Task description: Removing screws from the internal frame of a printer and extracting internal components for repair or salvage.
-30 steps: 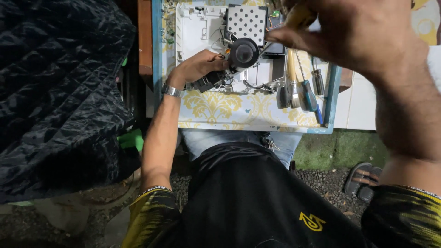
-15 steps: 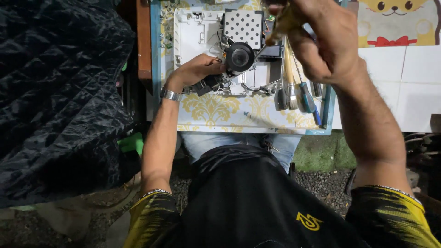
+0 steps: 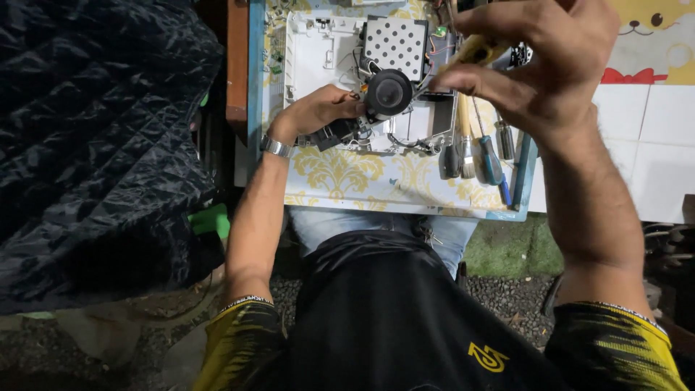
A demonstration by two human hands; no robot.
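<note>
Hands over opened white plastic device casing (image 3: 318, 54)
Left hand (image 3: 318, 110) grips round black speaker (image 3: 389, 93); right hand (image 3: 539, 61) pinches yellow tool handle (image 3: 474, 51)

Looking steeply down from head height over the wearer's own lap, facing forward onto the small desk (image 3: 340, 181), sitting close, with the raised right hand (image 3: 550, 65) looming nearest the lens.

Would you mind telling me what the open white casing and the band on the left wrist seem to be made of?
White casing: probably moulded plastic, matte, with ribs and screw posts inside. Wrist band: looks like metal, silvery and shiny, catching the light just below the left hand.
</note>
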